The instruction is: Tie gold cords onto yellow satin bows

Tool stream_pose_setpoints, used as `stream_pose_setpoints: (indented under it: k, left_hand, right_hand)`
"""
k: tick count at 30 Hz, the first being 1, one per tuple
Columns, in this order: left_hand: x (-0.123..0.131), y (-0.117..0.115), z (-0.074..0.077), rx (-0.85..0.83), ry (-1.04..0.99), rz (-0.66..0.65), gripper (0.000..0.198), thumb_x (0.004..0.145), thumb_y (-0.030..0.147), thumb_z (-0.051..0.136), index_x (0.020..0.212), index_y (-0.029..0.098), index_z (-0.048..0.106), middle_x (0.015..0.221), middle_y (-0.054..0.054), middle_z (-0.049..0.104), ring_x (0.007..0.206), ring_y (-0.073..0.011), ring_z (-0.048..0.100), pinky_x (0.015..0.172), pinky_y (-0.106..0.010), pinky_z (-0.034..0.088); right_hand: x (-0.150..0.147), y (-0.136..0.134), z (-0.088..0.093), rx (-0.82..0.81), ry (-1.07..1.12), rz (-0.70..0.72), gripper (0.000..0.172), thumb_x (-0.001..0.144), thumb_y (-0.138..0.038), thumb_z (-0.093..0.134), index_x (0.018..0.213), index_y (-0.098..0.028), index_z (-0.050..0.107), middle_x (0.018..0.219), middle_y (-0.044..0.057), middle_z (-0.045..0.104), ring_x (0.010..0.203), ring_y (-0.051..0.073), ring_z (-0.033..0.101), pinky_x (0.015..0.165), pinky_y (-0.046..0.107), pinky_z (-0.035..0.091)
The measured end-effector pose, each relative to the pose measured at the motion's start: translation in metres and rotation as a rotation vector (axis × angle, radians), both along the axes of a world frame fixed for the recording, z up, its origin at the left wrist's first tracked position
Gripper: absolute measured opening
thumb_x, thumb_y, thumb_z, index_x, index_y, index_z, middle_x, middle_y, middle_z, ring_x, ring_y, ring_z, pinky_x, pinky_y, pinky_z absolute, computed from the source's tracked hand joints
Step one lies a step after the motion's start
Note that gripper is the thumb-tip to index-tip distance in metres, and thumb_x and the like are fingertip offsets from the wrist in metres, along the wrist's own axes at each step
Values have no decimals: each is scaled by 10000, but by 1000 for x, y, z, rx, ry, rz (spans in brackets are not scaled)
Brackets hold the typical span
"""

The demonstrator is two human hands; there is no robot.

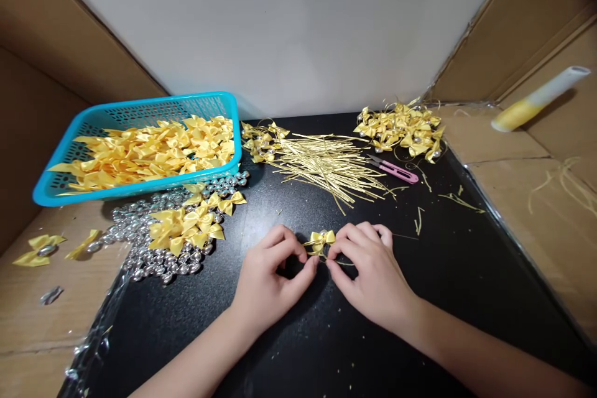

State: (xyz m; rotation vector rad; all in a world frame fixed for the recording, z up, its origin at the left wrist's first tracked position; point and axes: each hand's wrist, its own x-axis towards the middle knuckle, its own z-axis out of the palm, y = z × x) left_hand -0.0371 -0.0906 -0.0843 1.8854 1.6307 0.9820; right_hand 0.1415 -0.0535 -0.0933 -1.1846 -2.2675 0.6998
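Observation:
A small yellow ribbon bow (323,239) with a shiny bead at its centre lies between my two hands, just above the black table top. Thin gold cord (344,263) runs below the bow and between my fingertips. My left hand (275,270) pinches the cord with thumb and forefinger. From the other side, my right hand (370,270) pinches it too, its thumb and forefinger closed. The exact grip on the cord is partly hidden by the fingers. Beyond the hands lies a pile of cut gold cords (329,165).
A blue basket (140,102) full of yellow bows stands at the back left. Silver beads (163,267) and loose bows (186,224) lie before it. Pink thread snips (396,171) rest near beaded bows (405,130) at the back right. A cardboard wall holds a tube (536,102).

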Motion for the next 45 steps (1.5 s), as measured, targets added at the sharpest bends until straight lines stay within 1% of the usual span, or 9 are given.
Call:
stream_pose_setpoints:
  k: [1, 2, 4, 12, 20, 28, 38, 42, 45]
  left_hand:
    - [-1, -1, 0, -4, 24, -11, 52, 776, 157, 665, 751, 175, 623, 724, 6, 534, 599, -103, 492, 540, -221, 395]
    - [-1, -2, 0, -7, 42, -21, 56, 772, 163, 673, 823, 178, 658, 748, -4, 554, 636, -117, 521, 571, -232, 420]
    - [-1, -4, -1, -9, 56, -35, 161, 778, 178, 678, 939, 187, 689, 774, -16, 575, 686, -137, 559, 615, -252, 453]
    - [0, -2, -6, -30, 19, -80, 202, 854, 185, 615, 1043, 192, 687, 805, -36, 621, 754, -157, 605, 671, -277, 484]
    - [2, 2, -7, -53, 44, -66, 89, 863, 185, 582, 825, 173, 662, 740, -27, 611, 687, -147, 587, 612, -255, 450]
    - [4, 2, -4, -22, 69, 15, 114, 848, 195, 569, 750, 177, 625, 682, -7, 572, 618, -128, 545, 559, -230, 423]
    - [2, 4, -7, 35, 158, 109, 136, 850, 203, 569, 722, 171, 600, 680, -20, 569, 663, -162, 526, 604, -275, 410]
    - [2, 4, -6, 47, 154, 99, 123, 848, 200, 578, 731, 172, 603, 680, -18, 569, 668, -164, 514, 609, -278, 404]
    - [2, 4, -6, 48, 136, 107, 121, 847, 195, 579, 730, 172, 598, 679, -16, 566, 670, -161, 513, 609, -275, 406]
  right_hand:
    - [0, 0, 1, -11, 4, 3, 96, 821, -155, 618, 750, -219, 608, 815, -13, 633, 836, 189, 532, 852, 400, 258]
    - [1, 0, 2, -19, 13, 5, 96, 826, -157, 616, 753, -218, 606, 818, -13, 634, 839, 189, 533, 846, 396, 260]
    - [1, 1, 3, -30, 37, 8, 93, 827, -160, 621, 757, -219, 604, 822, -15, 635, 842, 187, 533, 835, 388, 264]
    - [2, 1, 3, -27, 83, 23, 97, 847, -178, 629, 764, -224, 607, 827, -19, 635, 838, 182, 528, 816, 376, 270]
    - [3, 3, 3, -34, 77, 42, 91, 847, -164, 622, 782, -222, 595, 858, -24, 653, 869, 181, 536, 831, 371, 263]
    - [1, 0, 4, 51, 41, -73, 114, 820, -140, 570, 725, -204, 567, 787, -16, 655, 807, 181, 539, 826, 379, 254]
    - [2, 1, 2, 65, 46, -91, 48, 803, -174, 603, 774, -207, 582, 805, -12, 651, 808, 181, 537, 823, 384, 266]
    - [2, -1, 2, 133, 63, 32, 70, 833, -199, 609, 859, -250, 650, 886, -6, 662, 849, 186, 536, 865, 401, 265]
    - [3, -4, 2, 176, 6, 121, 192, 841, -250, 627, 1026, -294, 655, 1028, 14, 656, 945, 212, 525, 935, 430, 239]
